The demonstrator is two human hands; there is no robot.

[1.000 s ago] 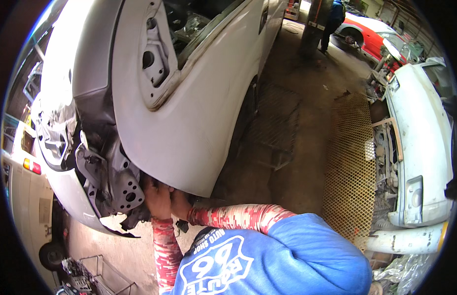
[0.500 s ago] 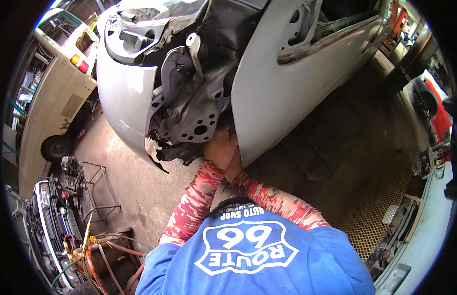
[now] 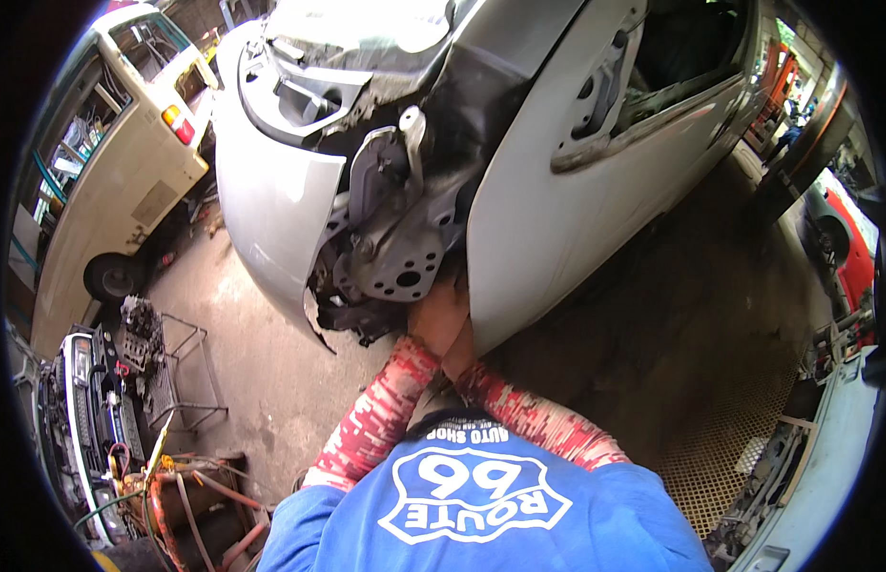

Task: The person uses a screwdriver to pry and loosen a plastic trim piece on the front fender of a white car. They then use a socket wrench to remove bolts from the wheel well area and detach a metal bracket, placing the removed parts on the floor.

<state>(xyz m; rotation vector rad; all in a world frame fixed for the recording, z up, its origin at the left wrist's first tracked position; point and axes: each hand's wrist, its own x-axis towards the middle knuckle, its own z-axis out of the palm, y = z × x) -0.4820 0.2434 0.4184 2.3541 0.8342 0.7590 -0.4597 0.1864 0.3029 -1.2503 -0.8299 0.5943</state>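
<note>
A partly stripped silver car fills the upper middle of the head view. My left hand (image 3: 437, 316) reaches in beside its grey metal bracket plate (image 3: 393, 272), which has several round holes. Close against it, my right hand (image 3: 459, 353) is at the front edge of the silver car door (image 3: 548, 210). The wrists nearly touch, and both arms wear red camouflage sleeves. The fingers of both hands are hidden in the gap between bracket and door, so what they hold does not show. A curved silver body panel (image 3: 271, 191) with a torn lower edge hangs to the left.
A beige van (image 3: 128, 200) stands at the far left. Nearer on the left are a loose front bumper and grille (image 3: 81, 381), a metal stand (image 3: 181, 367) and an orange-framed tank with hoses (image 3: 190, 496). Perforated mesh (image 3: 720, 448) and a pale blue panel (image 3: 839, 467) lie at right.
The view has shifted, so the car sits a little lower and further right in the picture. Both hands stay in the same gap beside the bracket.
</note>
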